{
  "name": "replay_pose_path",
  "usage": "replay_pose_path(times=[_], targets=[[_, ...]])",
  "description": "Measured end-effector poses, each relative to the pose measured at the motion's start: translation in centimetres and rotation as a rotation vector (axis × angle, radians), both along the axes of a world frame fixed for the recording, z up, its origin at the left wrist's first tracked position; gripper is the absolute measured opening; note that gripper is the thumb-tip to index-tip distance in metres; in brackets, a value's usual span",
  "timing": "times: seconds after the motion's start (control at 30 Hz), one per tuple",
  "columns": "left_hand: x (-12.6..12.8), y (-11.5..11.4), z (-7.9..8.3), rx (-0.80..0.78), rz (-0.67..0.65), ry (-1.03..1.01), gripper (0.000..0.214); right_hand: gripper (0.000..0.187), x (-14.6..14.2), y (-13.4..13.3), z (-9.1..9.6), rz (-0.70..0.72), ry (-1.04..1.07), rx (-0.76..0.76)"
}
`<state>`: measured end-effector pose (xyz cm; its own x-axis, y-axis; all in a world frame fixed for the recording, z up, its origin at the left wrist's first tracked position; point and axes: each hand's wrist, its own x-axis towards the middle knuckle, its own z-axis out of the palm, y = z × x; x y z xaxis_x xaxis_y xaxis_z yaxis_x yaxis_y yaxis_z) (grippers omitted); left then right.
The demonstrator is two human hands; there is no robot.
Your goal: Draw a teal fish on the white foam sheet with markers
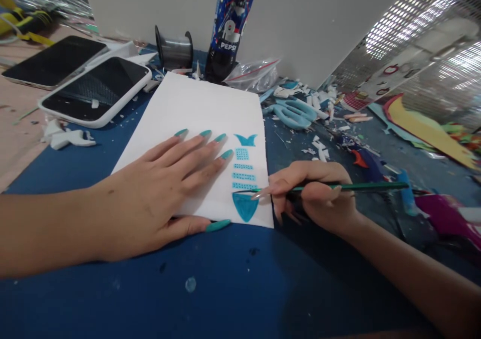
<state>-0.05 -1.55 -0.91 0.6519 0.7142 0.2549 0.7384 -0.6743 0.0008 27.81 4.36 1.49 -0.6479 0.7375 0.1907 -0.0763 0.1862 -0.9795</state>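
Observation:
A white sheet of paper lies on a blue mat. On its right side is a blue fish-skeleton design with a tail, dotted bands and a solid head shape. My left hand lies flat on the sheet, fingers spread, beside the design. My right hand is closed round a thin green paintbrush. The brush tip touches the top edge of the solid blue head shape.
Two phones lie at the left. A Pepsi bottle and a wire spool stand behind the sheet. Blue scissors, white scraps and coloured foam cut-outs litter the right side. A white wall is behind.

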Motion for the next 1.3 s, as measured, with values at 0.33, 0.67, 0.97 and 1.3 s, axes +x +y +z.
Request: replay_pose_path(times=[0.33, 0.67, 0.97, 1.3], targets=[[-0.2, 0.3, 0.0, 0.005, -0.052, -0.02, 0.067, 0.031, -0.1, -0.1, 0.2, -0.018, -0.039, 0.089], [-1.0, 0.5, 0.4, -0.047, -0.121, 0.025, 0.072, 0.032, 0.1, -0.3, 0.1, -0.015, -0.084, 0.125], [-1.0, 0.4, 0.5, -0.072, -0.101, 0.026, 0.07, 0.031, -0.3, -0.2, 0.3, 0.003, -0.052, 0.042], [-0.7, 0.5, 0.6, -0.09, -0.082, 0.016, 0.07, 0.031, 0.0, -0.3, 0.0, -0.034, 0.01, 0.121]])
